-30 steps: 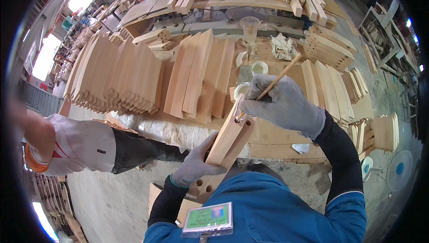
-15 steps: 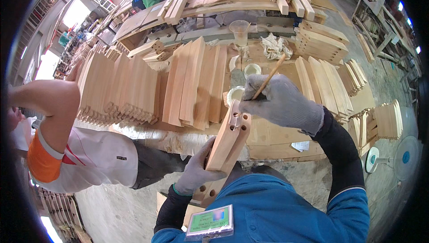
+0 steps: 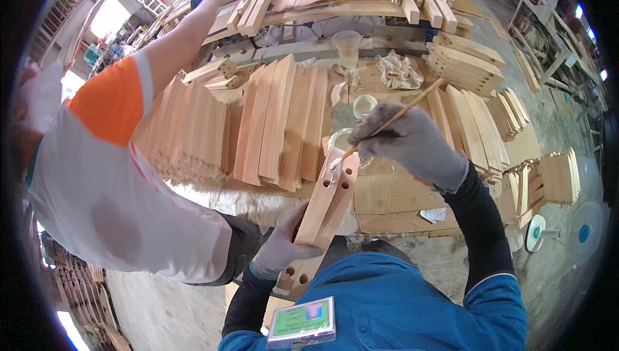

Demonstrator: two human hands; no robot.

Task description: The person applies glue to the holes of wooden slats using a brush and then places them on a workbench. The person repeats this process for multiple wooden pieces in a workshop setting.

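Drilled wooden block (image 3: 329, 202) held tilted over the bench edge, just in front of the chest; left hand (image 3: 278, 248), gloved, fingers wrapped around its lower part. Right hand (image 3: 412, 141), fingers pinching a thin stick brush (image 3: 393, 119), tip at the upper dowel holes beside the small glue cup (image 3: 342, 139). Step judged: gluing holes; the next stroke needs a steady block and a tip kept inside the bore.

I see rows of upright wooden slats (image 3: 277, 125) on the bench (image 3: 387, 196), a crumpled rag (image 3: 398, 70) beside a clear plastic cup (image 3: 348, 44), and a co-worker's orange-and-white sleeve (image 3: 109, 157) at left.
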